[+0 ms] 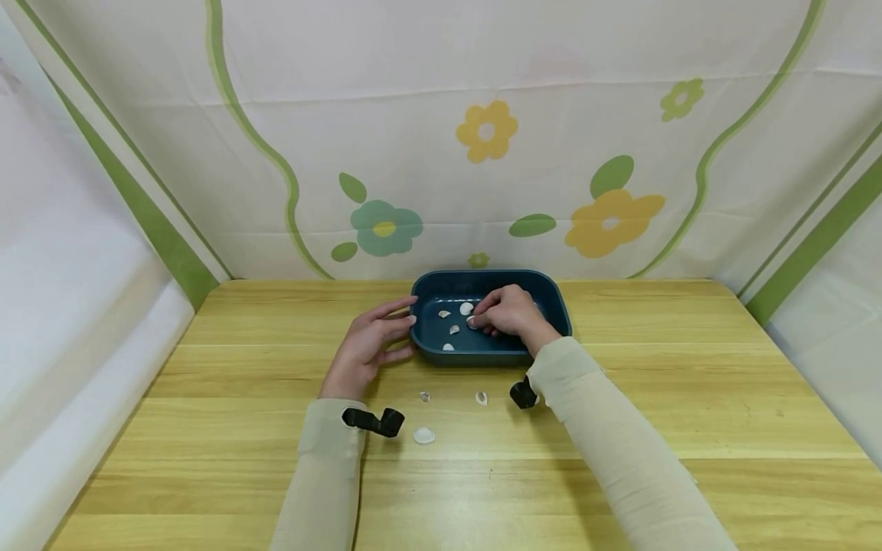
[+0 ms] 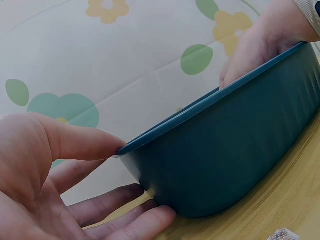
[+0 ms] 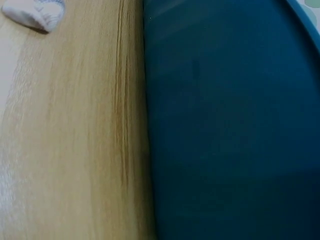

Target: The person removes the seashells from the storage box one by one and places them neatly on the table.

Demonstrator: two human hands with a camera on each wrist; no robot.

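Observation:
A dark blue-green plastic basin stands at the table's back edge with several small seashells on its floor. Reaching in over the near right side, my right hand pinches a pale seashell low inside the basin. My left hand is at the basin's left end, fingers spread and fairly straight. In the left wrist view the thumb touches the rim and other fingertips lie against the lower wall. The right wrist view shows the basin's outer wall; the right hand is outside it.
On the wooden table, in front of the basin, lie a white scallop-like shell and two smaller shells, one at left and one at right. A flower-printed cloth hangs right behind the basin.

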